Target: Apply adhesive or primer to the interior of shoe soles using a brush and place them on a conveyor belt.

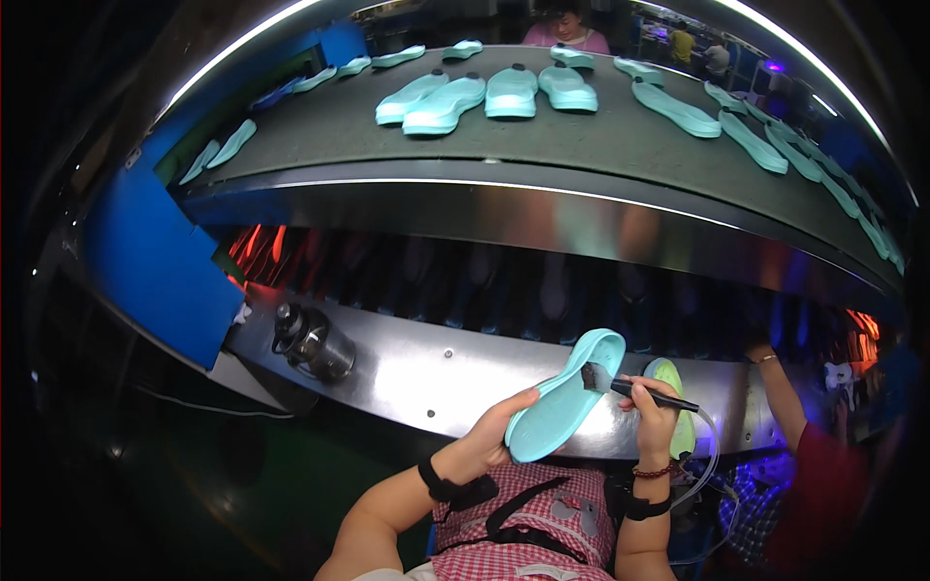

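My left hand (481, 436) grips a turquoise shoe sole (554, 418) by its near left edge, with the hollow inner side facing up. The sole is tilted, its far end pointing up and right. In my right hand (656, 414) is a black-handled brush (668, 397), held like a pen. Its bristles touch the inside of the sole towards the far end. A clear thin tube (714, 441) runs from the handle's rear end down past my right wrist. Partly hidden behind my right hand, a yellow-green sole (684, 435) rests by the steel ledge (412, 373).
Above the ledge, a dark conveyor belt (320, 145) carries several turquoise soles (511, 94). Below the belt, more soles sit in a dark opening with an orange glow. A dark bottle (327, 349) stands on the ledge at left. At right, a co-worker's arm (785, 402) reaches in.
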The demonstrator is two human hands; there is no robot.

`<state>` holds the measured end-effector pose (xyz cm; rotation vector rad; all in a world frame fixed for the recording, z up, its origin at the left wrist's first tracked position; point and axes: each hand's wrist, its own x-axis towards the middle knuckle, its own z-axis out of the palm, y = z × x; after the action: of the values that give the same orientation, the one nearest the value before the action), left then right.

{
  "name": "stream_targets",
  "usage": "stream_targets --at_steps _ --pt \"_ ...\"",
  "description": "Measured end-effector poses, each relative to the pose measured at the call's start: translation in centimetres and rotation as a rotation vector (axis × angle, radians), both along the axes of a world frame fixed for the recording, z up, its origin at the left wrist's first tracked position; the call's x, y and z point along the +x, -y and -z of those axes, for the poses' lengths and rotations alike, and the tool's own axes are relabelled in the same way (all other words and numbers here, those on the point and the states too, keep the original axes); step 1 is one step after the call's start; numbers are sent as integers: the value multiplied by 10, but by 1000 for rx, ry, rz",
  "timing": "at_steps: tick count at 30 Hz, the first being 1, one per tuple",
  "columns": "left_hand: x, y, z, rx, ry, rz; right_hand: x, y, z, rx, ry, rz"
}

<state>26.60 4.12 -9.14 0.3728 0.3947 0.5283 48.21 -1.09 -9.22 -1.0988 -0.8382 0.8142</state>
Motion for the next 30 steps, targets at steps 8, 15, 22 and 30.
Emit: stream_targets --at_steps 8,15,22,30 --pt "-32 9 -20 107 -6 -167 -29 26 -23 -169 131 -333" --pt "-120 -63 -139 841 -349 -903 26 50 2 159 -375 -239" --pt "-275 -249 -221 280 404 -1234 23 45 27 66 -592 -193" --pt "-142 -251 -240 1650 -1294 -693 44 41 38 -106 -688 -140"
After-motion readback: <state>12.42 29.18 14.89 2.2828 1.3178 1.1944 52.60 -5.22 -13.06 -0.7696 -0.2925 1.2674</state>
